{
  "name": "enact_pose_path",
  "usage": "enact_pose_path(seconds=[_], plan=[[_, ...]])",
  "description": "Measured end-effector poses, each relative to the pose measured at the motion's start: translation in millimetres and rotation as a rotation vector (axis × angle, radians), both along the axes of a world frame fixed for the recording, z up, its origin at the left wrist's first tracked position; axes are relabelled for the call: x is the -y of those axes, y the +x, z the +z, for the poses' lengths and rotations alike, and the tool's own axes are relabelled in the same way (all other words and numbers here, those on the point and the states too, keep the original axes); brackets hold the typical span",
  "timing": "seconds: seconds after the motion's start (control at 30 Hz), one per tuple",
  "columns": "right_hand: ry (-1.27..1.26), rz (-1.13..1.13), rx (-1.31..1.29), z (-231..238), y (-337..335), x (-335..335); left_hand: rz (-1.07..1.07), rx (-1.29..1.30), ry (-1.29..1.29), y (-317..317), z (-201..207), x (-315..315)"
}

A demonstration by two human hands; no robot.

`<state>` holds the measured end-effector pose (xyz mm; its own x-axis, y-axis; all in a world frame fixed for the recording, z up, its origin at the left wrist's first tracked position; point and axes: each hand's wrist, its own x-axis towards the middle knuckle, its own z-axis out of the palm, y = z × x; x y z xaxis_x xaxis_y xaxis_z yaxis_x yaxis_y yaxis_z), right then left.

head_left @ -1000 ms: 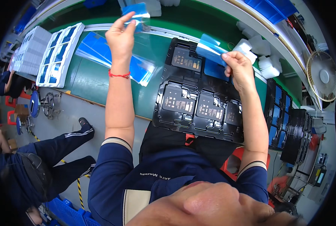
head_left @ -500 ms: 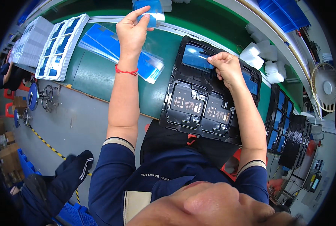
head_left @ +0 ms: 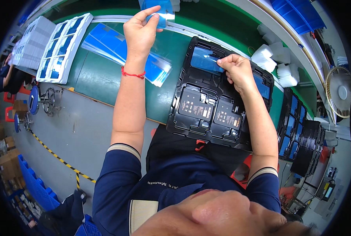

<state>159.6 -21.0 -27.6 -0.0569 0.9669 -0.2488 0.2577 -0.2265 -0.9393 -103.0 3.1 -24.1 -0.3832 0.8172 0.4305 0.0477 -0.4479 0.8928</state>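
Raised over the far edge of the bench, my left hand (head_left: pixel 142 33) is closed with thumb and forefinger on a blue film sheet (head_left: pixel 165 8) with a shiny clear margin. My right hand (head_left: pixel 237 72) pinches the edge of a glossy film (head_left: pixel 204 59) lying over the far left compartment of a black plastic tray (head_left: pixel 174 122). What lies beneath that film is hidden. In the tray's near compartments sit flat black battery packs (head_left: pixel 195 105) with printed faces. Another blue film-covered piece (head_left: pixel 261 86) shows at the tray's far right, partly behind my right forearm.
Fanned blue film sheets (head_left: pixel 108 43) lie on the green bench (head_left: pixel 96 80) at left. White trays with dark pieces (head_left: pixel 65 47) stand beyond them. At right are stacked black trays (head_left: pixel 307 147), white foam pieces (head_left: pixel 287 74) and a fan (head_left: pixel 340 91).
My left hand and its film sheet have shifted slightly to the right. My right hand stays at the tray. At lower left, another person's leg has moved down and mostly out of view.
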Motion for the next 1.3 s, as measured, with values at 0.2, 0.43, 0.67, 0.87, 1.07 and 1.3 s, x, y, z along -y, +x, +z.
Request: enact_pose_path(seconds=[0.2, 0.43, 0.67, 0.87, 1.07, 1.3], plan=[[0.006, 0.008, 0.011, -2, 1, -1, 0.002, 0.004, -0.003, -1, -1, -1], [0.019, 0.014, 0.023, -2, 1, -1, -0.005, 0.015, -0.005, -1, -2, -2], [0.078, 0.026, 0.164, -7, 0, -3, -0.001, 0.013, -0.006, 0, -1, -2], [0.334, 0.040, 0.532, -5, -10, 4, -0.006, -0.007, -0.056, -2, -4, -2], [0.393, 0.115, 0.658, -1, -14, 10, -0.011, -0.011, -0.077, 0, -2, 0], [0.589, -0.052, 0.581, 17, 1, 8, -0.303, 0.073, -0.018, 14, 5, 7]])
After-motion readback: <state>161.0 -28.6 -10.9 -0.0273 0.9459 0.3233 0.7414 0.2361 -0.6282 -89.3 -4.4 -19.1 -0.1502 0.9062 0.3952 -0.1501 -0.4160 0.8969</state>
